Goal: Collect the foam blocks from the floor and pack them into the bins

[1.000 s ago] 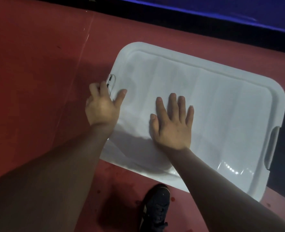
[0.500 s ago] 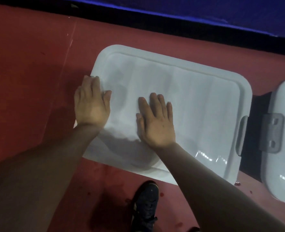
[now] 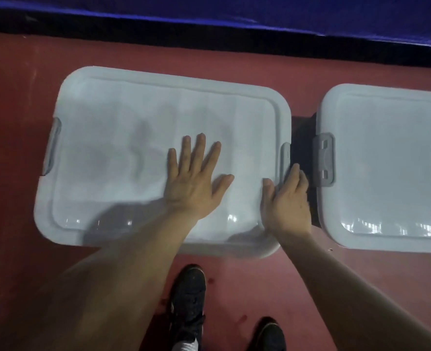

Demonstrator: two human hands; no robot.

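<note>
White lid (image 3: 133, 122) under flat left grip (image 3: 194, 183); right grip (image 3: 287, 198) clasps its edge.

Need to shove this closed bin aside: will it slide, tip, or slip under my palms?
The bin sits broad on the floor, so it should slide rather than tip. Its glossy lid under the flat left hand may be slippery; the rim gripped by the right hand likely gives better purchase. Weight cannot be judged: contents are hidden.

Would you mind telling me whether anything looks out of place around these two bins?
The grey latch on the right bin flares outward, face up, apparently unclipped. Otherwise, only a few dark spots mark the floor by the shoes.
</note>
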